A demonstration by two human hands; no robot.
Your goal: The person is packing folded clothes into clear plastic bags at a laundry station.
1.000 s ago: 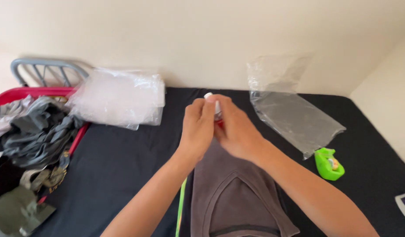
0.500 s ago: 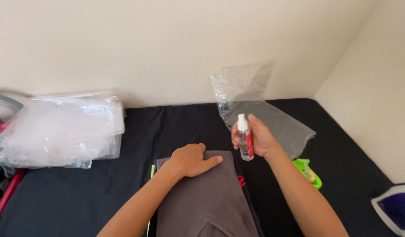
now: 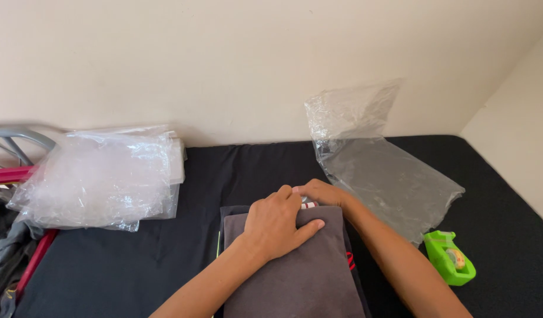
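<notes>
Black cloth covers the bed (image 3: 136, 265) under everything you work on. Against the wall to your left lies a stack of clear plastic bags (image 3: 100, 176), and to your right a single clear bag (image 3: 383, 176) leans up the wall. Between your forearms sits the folded grey garment (image 3: 295, 277) on the black cloth. Your left hand (image 3: 277, 224) lies flat on its top edge, fingers spread and gripping nothing. Your right hand (image 3: 321, 193) curls beside it over something small; what it grips you cannot tell. Near your right forearm rests a green tape dispenser (image 3: 449, 258)
</notes>
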